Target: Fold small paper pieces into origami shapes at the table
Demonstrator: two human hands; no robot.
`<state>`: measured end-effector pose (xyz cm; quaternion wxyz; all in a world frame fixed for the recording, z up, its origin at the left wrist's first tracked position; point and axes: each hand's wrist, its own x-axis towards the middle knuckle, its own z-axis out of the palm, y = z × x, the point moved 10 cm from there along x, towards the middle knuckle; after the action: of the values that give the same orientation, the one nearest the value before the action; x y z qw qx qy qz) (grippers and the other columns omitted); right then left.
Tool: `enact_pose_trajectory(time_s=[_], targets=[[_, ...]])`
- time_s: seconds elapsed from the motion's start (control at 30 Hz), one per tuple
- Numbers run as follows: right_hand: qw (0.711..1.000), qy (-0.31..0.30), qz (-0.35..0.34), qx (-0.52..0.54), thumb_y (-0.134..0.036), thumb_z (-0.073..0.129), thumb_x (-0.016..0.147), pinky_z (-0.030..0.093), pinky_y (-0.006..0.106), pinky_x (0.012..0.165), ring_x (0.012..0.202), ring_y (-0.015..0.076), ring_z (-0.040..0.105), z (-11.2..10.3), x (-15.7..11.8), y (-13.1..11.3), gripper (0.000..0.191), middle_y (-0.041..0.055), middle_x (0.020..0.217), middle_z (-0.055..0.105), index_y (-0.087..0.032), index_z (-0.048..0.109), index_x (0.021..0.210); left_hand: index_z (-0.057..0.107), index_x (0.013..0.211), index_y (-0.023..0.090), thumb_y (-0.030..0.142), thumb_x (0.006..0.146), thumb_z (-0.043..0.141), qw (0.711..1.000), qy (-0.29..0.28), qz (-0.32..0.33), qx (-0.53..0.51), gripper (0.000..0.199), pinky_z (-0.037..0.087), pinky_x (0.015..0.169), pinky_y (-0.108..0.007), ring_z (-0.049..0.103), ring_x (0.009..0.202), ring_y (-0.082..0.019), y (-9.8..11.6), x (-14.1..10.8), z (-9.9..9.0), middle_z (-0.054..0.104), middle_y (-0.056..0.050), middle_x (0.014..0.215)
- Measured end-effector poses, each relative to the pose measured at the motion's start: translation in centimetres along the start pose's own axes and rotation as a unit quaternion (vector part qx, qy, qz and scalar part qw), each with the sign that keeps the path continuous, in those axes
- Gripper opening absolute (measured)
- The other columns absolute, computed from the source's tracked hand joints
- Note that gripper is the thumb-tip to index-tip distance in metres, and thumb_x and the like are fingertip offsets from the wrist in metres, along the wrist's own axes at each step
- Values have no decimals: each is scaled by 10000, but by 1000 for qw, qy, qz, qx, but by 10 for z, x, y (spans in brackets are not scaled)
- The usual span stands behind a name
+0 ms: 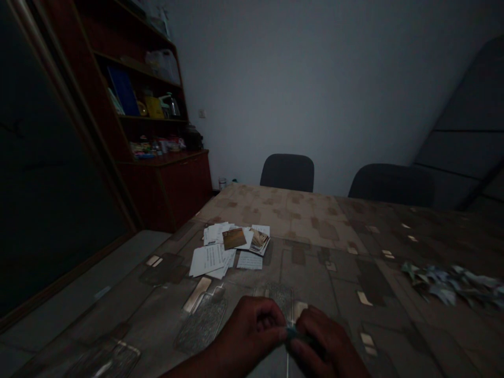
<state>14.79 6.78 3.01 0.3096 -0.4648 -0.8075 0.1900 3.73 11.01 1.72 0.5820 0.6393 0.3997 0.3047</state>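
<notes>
Both hands meet low in the middle of the view, above the table's front part. My left hand (252,333) is closed, its thumb and forefinger pinching one end of a small dark greenish piece (291,332). The piece may be folded paper, but it is too dark to be sure. My right hand (328,344) is also closed, with its fingers around the other end; most of the piece is hidden there. On the right of the table lies a loose heap of crumpled, pale greenish paper-like pieces (452,283).
Printed paper cards and two picture cards (234,238) lie in a loose pile left of centre. A patterned cloth covers the table (315,231). Two dark chairs (287,172) stand behind it, before a wall. A red-brown cabinet (181,184) with filled shelves stands at the left.
</notes>
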Motion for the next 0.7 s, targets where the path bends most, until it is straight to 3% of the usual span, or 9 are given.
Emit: enact_pose_trajectory(time_s=[0.2,0.3,0.43,0.53,0.7], targets=[[999,25,35,12,-246,494,910,372,224,525,588,138,516,-6,2,1,215,-35,659,484,-224,426,707,611,718,137,324,662,687,1000,-9,-12,-27,210,268,526,-222,379,569,-108,-8,3,3,457,62,580],[1000,6,23,14,-231,516,864,345,224,508,562,131,505,-8,7,-3,218,-38,627,488,-222,426,666,608,719,137,317,664,674,999,-16,-8,-32,199,273,539,-220,381,587,-109,-8,3,2,456,61,593],[997,-28,-66,24,-337,606,861,393,240,535,627,155,563,-20,11,-24,145,6,715,617,-207,567,811,603,697,140,247,632,644,999,-34,-35,-12,132,250,518,-213,355,572,-102,-2,0,0,450,67,576],[991,-2,-132,-24,-258,443,998,449,266,629,737,175,604,-32,11,-39,163,55,826,686,-201,592,961,587,652,154,190,600,616,994,-69,-79,4,70,233,494,-206,332,540,-93,-2,-4,4,426,85,530],[949,31,-273,-156,-235,382,1049,389,276,561,606,150,571,-24,0,-66,267,11,704,691,-220,604,901,589,609,148,88,558,566,988,-85,-101,82,82,233,475,-198,366,534,-91,-5,-6,5,459,76,542]])
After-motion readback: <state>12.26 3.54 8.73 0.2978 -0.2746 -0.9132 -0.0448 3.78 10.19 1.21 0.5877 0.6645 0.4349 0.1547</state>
